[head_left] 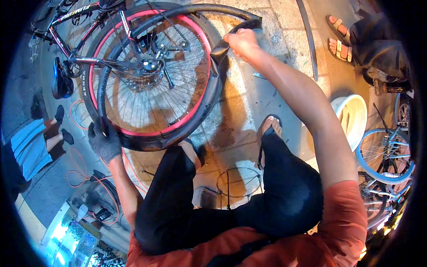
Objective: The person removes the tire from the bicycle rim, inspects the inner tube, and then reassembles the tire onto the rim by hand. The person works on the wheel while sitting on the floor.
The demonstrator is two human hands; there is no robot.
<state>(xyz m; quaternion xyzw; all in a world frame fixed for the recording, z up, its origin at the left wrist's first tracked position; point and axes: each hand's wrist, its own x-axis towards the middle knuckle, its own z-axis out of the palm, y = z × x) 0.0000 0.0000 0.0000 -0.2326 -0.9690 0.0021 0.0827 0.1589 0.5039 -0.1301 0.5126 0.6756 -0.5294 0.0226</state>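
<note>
A bicycle lies at the upper left, its rear wheel (198, 107) with a red rim nearest me. A black inner tube (191, 10) loops over the wheel and tyre (169, 143); part of it hangs flattened beside the rim at the right. My right hand (247, 44), bare, is closed on the tube at the wheel's upper right. My left hand (102, 140), in a dark grey glove, grips the tyre and tube at the lower left of the rim; exactly what lies under those fingers is partly hidden.
A person in sandals (339, 49) is at upper right, another person's legs (53, 138) at left. A white basin (360, 122) and bicycle wheels (362, 158) stand right. A black strip (310, 44) lies on the pavement; orange hose (75, 173) coils at lower left.
</note>
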